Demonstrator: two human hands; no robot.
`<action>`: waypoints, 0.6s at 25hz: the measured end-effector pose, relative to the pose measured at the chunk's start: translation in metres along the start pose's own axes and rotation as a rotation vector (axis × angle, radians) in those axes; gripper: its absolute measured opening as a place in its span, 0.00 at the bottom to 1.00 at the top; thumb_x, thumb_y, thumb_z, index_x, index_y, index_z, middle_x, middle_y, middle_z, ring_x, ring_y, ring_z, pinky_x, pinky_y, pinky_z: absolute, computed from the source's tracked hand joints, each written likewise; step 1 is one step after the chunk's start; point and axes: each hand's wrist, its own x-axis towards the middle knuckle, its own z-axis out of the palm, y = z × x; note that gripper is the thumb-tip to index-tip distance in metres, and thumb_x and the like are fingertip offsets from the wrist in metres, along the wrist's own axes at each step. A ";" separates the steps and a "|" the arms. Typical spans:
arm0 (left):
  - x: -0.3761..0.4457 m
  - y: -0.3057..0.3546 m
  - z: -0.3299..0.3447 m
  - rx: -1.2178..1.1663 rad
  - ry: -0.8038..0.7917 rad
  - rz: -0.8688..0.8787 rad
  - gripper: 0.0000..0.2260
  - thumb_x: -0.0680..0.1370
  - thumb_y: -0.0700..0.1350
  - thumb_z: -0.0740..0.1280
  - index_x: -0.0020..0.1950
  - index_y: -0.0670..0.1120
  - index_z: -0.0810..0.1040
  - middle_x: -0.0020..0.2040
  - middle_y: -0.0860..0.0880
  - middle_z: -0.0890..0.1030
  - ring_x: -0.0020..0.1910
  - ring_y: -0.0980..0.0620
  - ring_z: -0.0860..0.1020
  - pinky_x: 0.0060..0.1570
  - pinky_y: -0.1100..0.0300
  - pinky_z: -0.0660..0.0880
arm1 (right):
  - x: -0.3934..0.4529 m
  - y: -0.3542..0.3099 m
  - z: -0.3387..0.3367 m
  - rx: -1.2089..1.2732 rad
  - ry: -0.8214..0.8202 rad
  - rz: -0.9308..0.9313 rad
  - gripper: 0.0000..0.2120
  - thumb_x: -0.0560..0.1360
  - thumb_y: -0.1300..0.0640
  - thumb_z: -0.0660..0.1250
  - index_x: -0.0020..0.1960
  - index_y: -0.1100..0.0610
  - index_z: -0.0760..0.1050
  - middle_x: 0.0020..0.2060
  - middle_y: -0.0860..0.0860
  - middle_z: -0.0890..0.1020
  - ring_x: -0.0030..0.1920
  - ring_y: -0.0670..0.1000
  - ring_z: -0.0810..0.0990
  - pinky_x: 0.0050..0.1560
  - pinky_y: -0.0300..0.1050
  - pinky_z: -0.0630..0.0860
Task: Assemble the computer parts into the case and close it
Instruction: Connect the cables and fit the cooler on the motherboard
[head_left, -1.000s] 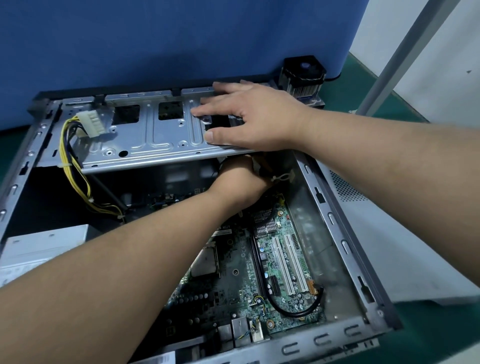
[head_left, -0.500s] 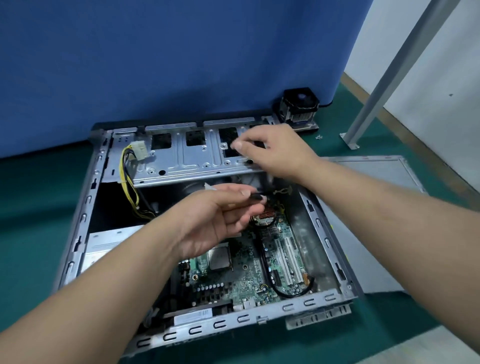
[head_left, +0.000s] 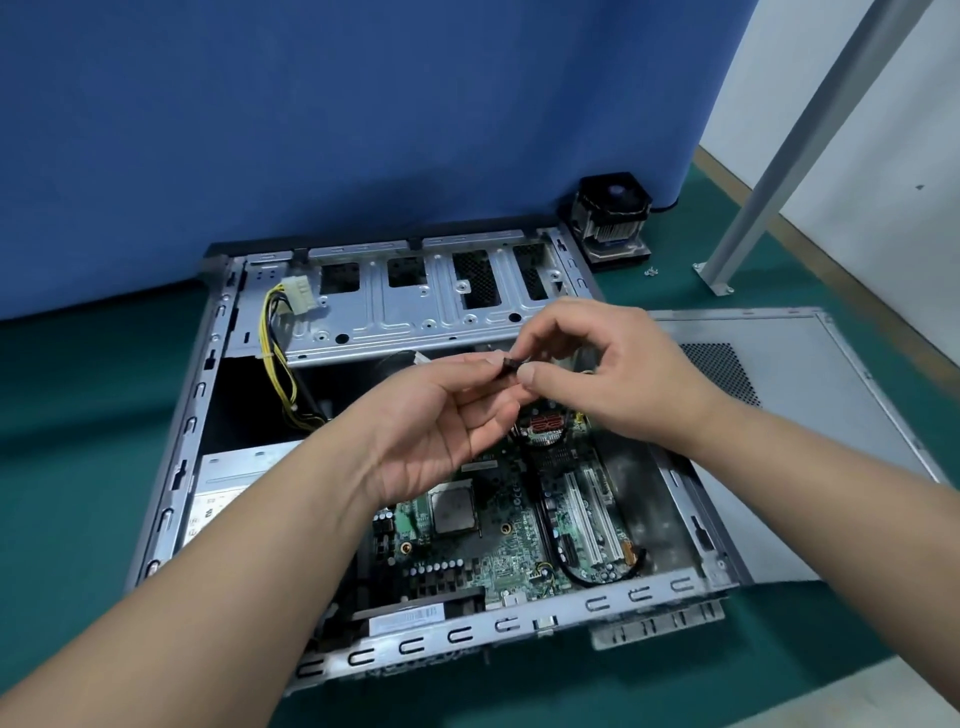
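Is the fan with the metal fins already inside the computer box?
No, the black fan on its finned metal heatsink sits on the green mat by the blue wall, outside the open grey metal computer case.

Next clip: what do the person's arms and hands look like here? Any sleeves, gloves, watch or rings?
Both forearms are bare right to the frame edges, so no sleeves show. The left hand and right hand wear no gloves. No watch, band or ring is visible on either wrist or on the fingers that show. No markings or tape appear on them either.

Dull grey metal case (head_left: 171, 488), glossy green motherboard (head_left: 498, 551), matt green mat (head_left: 78, 441).
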 end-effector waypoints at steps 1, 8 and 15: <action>0.000 0.000 0.000 0.011 -0.007 -0.001 0.15 0.73 0.38 0.70 0.59 0.37 0.81 0.49 0.39 0.86 0.46 0.48 0.86 0.45 0.60 0.83 | 0.000 0.000 0.000 0.006 0.000 -0.001 0.04 0.75 0.60 0.76 0.48 0.57 0.83 0.44 0.49 0.84 0.44 0.49 0.84 0.48 0.38 0.77; 0.003 -0.002 -0.001 -0.012 0.004 0.033 0.15 0.78 0.36 0.66 0.64 0.35 0.79 0.55 0.37 0.84 0.48 0.47 0.86 0.48 0.59 0.83 | 0.004 0.004 -0.003 0.138 -0.018 0.066 0.02 0.75 0.65 0.75 0.47 0.64 0.84 0.48 0.56 0.85 0.50 0.58 0.83 0.58 0.59 0.78; 0.000 -0.003 -0.001 0.023 0.024 0.057 0.17 0.73 0.38 0.69 0.61 0.36 0.80 0.55 0.37 0.85 0.49 0.47 0.86 0.48 0.60 0.83 | 0.009 0.004 -0.002 0.145 -0.057 0.138 0.15 0.76 0.72 0.68 0.44 0.53 0.83 0.48 0.55 0.86 0.52 0.59 0.83 0.60 0.60 0.77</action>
